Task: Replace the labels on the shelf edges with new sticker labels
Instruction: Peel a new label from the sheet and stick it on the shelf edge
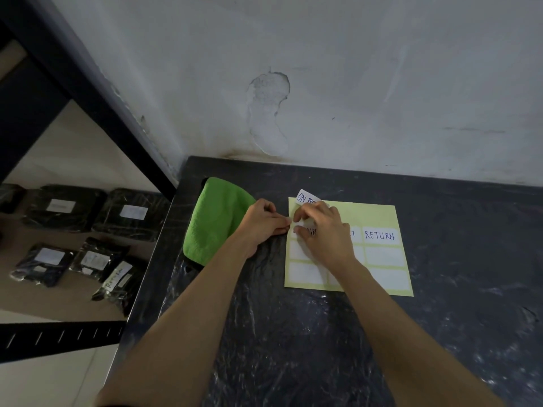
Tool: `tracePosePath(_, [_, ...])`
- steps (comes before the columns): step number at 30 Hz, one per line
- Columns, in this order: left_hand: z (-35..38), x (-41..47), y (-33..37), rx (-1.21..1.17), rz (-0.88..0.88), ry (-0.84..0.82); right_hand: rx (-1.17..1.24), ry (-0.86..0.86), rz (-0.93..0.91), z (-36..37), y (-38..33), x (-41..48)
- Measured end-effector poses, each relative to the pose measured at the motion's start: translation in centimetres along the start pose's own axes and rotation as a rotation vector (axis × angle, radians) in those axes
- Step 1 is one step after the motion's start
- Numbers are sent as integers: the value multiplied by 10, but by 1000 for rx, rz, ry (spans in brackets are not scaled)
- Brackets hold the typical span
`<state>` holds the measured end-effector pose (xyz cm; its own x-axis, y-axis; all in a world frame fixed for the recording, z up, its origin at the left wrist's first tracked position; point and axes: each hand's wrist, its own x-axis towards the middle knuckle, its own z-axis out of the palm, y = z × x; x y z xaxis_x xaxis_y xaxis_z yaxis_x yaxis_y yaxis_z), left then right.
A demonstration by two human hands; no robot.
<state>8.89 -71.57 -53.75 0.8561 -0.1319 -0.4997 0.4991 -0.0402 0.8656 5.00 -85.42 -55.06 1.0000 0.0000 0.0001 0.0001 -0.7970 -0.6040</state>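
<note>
black marbled stone forms the table [323, 333] we work at, and the dark metal shelf [88, 92] on its left holds wrapped black packages [63, 208]. a slip reading "return" [116, 277] lies loose on one of them. a green cloth [214, 218] lies just beside the pale yellow sticker sheet [376, 212], which rests flat on the table near the wall. our left hand [261, 223] pinches the sheet's left edge. our right hand [326, 230] curls its fingers on a white label [304, 196] marked "on pro…", whose top end has lifted off the backing — half peeled, we judge. the task looks early to us: a written "return" label [379, 235] and blank labels [385, 256] remain on the sheet, and the one shelf edge in view is bare — all the sticking is ahead.
</note>
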Motion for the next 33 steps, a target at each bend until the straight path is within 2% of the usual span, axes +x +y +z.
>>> tracePosePath(9, [0,-1,1,-25,-1,0,15,1,-12,-1,1,1])
tracePosePath(21, [1,0,-2,-26,-4,31,45,173,-16,6,2,-6])
tracePosePath(27, [2,-1,-5,122,81,49,292,179,-53,-8,11,-17])
tracePosePath(33, [4,-4,-8,228,138,42,486,150,50,-23,19,-22])
